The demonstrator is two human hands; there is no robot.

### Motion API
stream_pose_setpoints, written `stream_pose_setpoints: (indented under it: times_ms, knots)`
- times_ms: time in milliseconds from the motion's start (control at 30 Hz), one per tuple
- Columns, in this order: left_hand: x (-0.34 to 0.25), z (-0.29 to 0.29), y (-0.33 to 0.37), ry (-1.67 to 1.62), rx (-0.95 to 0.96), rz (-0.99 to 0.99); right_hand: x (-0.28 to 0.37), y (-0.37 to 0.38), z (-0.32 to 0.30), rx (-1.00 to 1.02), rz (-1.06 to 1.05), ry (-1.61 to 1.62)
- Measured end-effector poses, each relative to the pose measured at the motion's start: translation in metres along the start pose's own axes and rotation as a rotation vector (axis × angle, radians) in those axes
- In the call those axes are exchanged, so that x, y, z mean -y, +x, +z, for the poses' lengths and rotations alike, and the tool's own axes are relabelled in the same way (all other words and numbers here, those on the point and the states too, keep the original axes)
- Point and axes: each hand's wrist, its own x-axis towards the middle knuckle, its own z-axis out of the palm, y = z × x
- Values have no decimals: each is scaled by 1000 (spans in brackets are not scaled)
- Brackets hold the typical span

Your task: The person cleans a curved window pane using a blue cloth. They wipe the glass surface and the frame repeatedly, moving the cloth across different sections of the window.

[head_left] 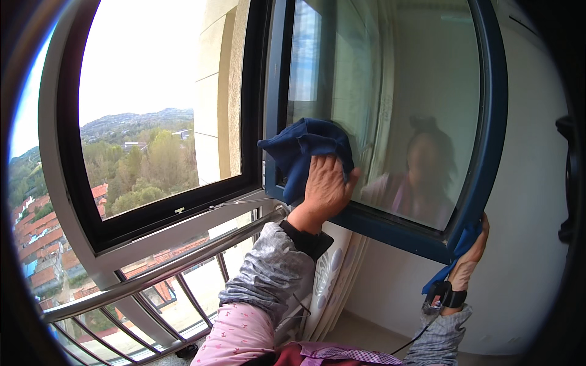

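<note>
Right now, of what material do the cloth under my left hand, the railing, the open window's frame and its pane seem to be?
Cloth: soft, matt fabric, folding loosely.
Railing: polished metal, probably stainless steel, by its bright silvery shine.
Frame: probably painted metal, perhaps plastic; the smooth, even dark-blue surface leaves it open.
Pane: glossy glass; it carries a person's reflection.

No legible text, apparently.

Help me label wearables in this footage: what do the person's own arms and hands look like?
The left hand is ungloved, with a black wrist wrap, a mottled grey sleeve and pink sleeve fabric with small red motifs. The right hand, also ungloved, has a black wristband and a similar grey cuff; a thin dark cable runs beside it.
</note>
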Motion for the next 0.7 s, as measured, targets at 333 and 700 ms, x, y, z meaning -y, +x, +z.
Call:
stream_pose_setpoints:
  times_ms: [333,700]
  knots:
    - [-6,-15,36,-56,-22,65,-2,-1,0,9,32,61]
    - [12,-2,34,-261,-70,4,0,-3,0,-6,-117,19]
